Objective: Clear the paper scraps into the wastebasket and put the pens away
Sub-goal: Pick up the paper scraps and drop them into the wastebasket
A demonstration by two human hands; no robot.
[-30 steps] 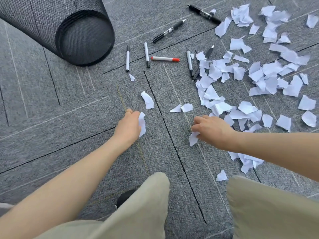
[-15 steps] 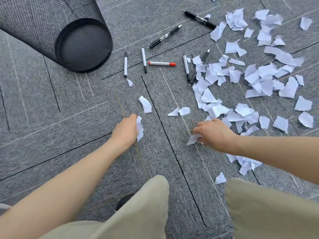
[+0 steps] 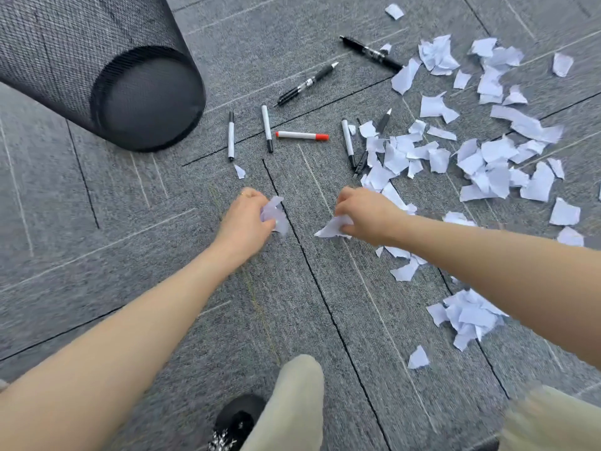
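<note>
My left hand (image 3: 247,219) grips a small bunch of white paper scraps (image 3: 274,214) low over the grey carpet. My right hand (image 3: 364,209) holds other scraps (image 3: 331,227) about a hand's width to the right. Many torn white paper scraps (image 3: 487,164) lie scattered on the right. Several pens lie beyond my hands: a red-capped marker (image 3: 302,135), white markers with black caps (image 3: 266,128) and black pens (image 3: 307,83). The black mesh wastebasket (image 3: 97,60) lies on its side at the upper left, its closed bottom facing me.
A small heap of scraps (image 3: 468,317) sits under my right forearm, with one loose scrap (image 3: 418,358) nearer my knee. My knees in beige trousers (image 3: 292,405) and a dark shoe (image 3: 237,421) fill the bottom edge.
Both hands have moved forward over the carpet. The three loose scraps that lay ahead of them are gone from the floor, and each hand holds more paper.
</note>
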